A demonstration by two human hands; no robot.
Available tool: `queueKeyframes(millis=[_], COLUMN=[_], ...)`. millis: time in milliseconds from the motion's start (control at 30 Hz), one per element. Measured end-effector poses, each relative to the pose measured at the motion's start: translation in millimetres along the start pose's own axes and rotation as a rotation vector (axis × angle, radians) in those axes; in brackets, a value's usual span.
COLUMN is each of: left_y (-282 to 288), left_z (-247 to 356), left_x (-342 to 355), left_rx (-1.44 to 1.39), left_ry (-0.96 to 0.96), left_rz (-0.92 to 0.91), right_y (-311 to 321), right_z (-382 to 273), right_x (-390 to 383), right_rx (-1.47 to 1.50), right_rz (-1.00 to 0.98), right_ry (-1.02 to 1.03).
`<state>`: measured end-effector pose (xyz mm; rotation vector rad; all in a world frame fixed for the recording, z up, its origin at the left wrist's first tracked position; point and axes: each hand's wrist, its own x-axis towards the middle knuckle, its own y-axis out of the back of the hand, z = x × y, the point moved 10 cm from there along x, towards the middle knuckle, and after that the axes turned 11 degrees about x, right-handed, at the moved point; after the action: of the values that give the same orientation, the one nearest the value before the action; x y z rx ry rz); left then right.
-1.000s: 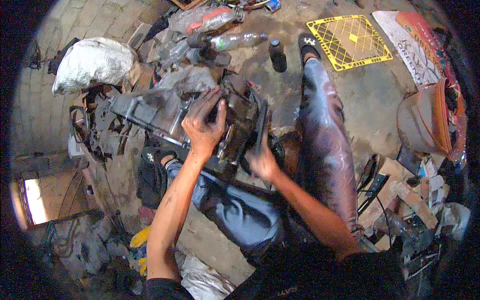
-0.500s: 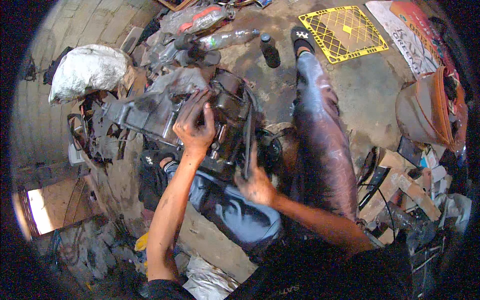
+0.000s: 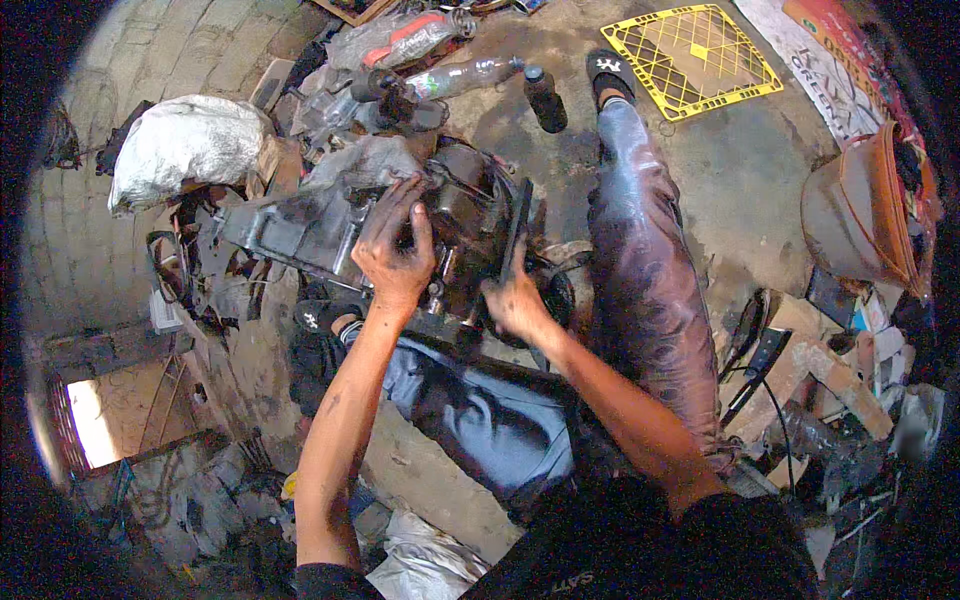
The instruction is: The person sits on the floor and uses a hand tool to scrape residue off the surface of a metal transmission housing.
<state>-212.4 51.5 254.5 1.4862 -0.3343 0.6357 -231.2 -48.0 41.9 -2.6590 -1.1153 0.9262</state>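
Observation:
A dark, greasy metal gearbox-like casing (image 3: 300, 238) lies on the ground in front of me, with its narrow end to the left. My left hand (image 3: 395, 245) rests on its middle, fingers stretched out and the thumb apart; its fingertips lie against the metal near a grey cloth-like piece (image 3: 362, 160). At the casing's right side, my right hand (image 3: 517, 302) is closed around the lower end of a dark flat bar (image 3: 518, 225) that stands nearly upright. The bar's gripped end is hidden by the hand. Bolts or rods (image 3: 437, 292) show below my left hand.
A dark bottle (image 3: 545, 100) stands beyond the casing, near clear plastic bottles (image 3: 465, 75). My outstretched leg (image 3: 640, 240) lies to the right, by a yellow plastic grate (image 3: 690, 102). A bucket-like container (image 3: 855, 215) and scrap pieces (image 3: 810, 370) sit far right; a white sack (image 3: 185, 150) is left.
My right hand has moved up and slightly right, raising the flat bar, which now leans a little right. My left hand keeps its place on the casing. The view has shifted slightly.

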Motion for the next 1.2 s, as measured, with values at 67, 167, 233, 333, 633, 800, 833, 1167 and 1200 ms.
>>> queueKeyframes(millis=[67,167,233,333,633,800,833,1167,1200], left_y=[3.6,6.4,3.9,3.3,7.8,12.6,5.8,32.7,29.4], left_z=[-7.1,-0.7,2.3,-0.5,-2.8,-2.6,-8.6,-2.4,-7.5], left_x=[-2.5,0.7,-1.6,-2.2,-2.0,2.7,1.1,-58.3,-59.5], left_rx=[0.004,0.0,-0.012,0.006,-0.023,-0.09,-0.145,-0.059,-0.096], left_ry=[-0.019,-0.024,-0.004,-0.006,-0.018,0.023,0.05,0.006,0.036], left_rz=[0.006,0.019,-0.004,0.003,0.031,-0.077,-0.176,-0.293,-0.264], right_y=[-15.7,-16.8,-14.5,-17.7,-41.5,-88.2,-85.8,-108.4,-107.1], right_z=[-11.0,-4.4,7.6,15.6,1.9,49.5,42.4,29.1,8.9], right_x=[-49.7,-52.2,-22.9,-35.5,-51.3,-58.4,-53.2,-62.8,-101.9], right_rx=[-0.149,-0.135,-0.018,-0.097,-0.108,-0.178,-0.172,-0.139,-0.232], right_rz=[0.031,-0.045,-0.042,-0.036,0.044,-0.049,0.025,-0.049,0.013], right_ry=[0.253,0.259,0.102,0.077,0.129,-0.043,0.021,-0.14,-0.106])
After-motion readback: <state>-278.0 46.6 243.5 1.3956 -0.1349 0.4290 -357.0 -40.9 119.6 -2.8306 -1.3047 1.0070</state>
